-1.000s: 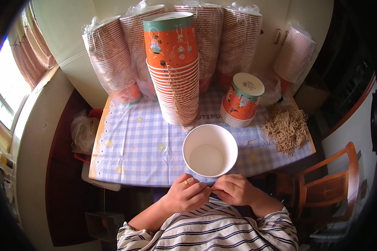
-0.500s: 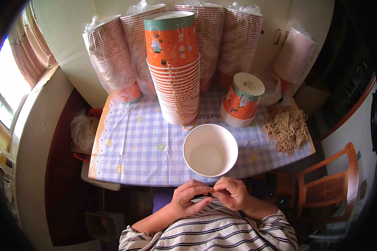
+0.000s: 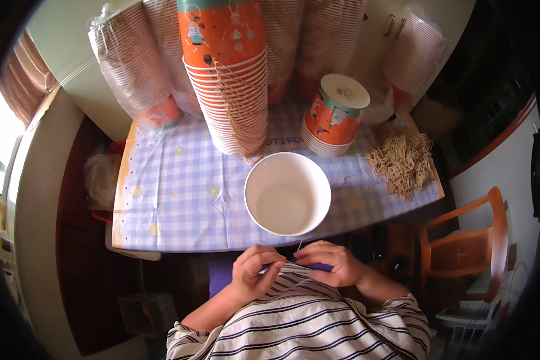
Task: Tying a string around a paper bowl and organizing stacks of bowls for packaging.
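Just off the table's front edge, my two hands are held close together before my striped shirt. My left hand [image 3: 255, 270] is closed in a pinch, and what sits between its fingertips is too small to make out. My right hand [image 3: 333, 264] is closed too, with a thin strand [image 3: 300, 245] poking up by its fingertips; its kind is unclear. Right ahead of them, a large white paper bucket [image 3: 285, 207] stands mouth up on the table. Behind it rises a tall stack of orange paper buckets [image 3: 228, 90], mouths down, with tan twisted cords [image 3: 237, 111] hanging down its side.
A shorter stack of orange buckets [image 3: 336, 117] stands right of centre. Beside it lies a heap of tan cords [image 3: 402, 162] on the checked tablecloth [image 3: 174, 204]. Bagged bucket stacks [image 3: 132, 66] line the back. A wooden chair [image 3: 462, 252] is at the right.
My hands have drawn slightly apart, and a thin strand now shows above the right one. The view has shifted, so the table's things appear higher and further left.
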Available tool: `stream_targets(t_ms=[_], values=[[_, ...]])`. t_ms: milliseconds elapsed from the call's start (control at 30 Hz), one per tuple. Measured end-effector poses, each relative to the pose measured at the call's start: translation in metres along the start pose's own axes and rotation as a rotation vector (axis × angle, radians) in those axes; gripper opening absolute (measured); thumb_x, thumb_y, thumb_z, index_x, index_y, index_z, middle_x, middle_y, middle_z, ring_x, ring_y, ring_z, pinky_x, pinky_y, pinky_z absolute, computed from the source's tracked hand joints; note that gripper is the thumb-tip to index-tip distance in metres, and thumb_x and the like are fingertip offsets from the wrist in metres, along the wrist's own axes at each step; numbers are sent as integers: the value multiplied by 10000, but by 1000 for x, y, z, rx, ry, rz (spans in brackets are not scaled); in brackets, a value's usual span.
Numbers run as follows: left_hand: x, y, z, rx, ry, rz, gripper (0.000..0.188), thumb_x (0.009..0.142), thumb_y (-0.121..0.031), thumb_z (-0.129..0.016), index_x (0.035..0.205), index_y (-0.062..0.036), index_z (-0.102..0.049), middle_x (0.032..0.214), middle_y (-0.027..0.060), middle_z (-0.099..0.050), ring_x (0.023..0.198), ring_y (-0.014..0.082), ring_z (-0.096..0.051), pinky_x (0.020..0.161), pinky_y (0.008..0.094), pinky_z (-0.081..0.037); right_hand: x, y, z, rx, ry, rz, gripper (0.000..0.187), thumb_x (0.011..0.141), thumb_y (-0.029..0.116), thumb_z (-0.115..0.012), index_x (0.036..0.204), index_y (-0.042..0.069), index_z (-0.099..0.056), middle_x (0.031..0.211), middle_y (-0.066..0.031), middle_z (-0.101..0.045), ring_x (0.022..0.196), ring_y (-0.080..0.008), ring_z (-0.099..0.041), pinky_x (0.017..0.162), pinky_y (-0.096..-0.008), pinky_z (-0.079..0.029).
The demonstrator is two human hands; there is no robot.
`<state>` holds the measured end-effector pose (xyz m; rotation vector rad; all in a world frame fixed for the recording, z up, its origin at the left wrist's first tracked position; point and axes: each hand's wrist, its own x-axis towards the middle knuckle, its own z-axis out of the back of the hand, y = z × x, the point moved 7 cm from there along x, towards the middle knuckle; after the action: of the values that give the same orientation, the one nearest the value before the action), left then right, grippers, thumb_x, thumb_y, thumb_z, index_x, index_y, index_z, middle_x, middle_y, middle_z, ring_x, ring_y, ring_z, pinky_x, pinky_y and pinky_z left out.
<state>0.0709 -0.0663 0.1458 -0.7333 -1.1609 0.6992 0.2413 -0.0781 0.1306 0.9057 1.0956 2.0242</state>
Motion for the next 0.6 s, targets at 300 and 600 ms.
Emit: stream_targets(t_ms=[300, 600], values=[[-28, 52, 10, 176, -48, 135, 110, 754, 40, -656, 816, -25, -592, 772, 104, -595, 687, 220, -583, 621, 287, -468, -151, -163, 47, -289, 312, -923, 292, 780, 324, -665, 921, 73, -707, 870, -134, -683, 792, -258, -663, 710, -345, -513], [-43, 96, 9, 297, -133, 198, 124, 764, 32, -668, 849, -27, -601, 805, 105, -596, 673, 213, -596, 585, 278, -479, -320, -348, 52, -586, -218, -1498, 601, 593, 461, -772, 882, -55, -668, 948, -240, -641, 913, -344, -623, 808, -389, -496]])
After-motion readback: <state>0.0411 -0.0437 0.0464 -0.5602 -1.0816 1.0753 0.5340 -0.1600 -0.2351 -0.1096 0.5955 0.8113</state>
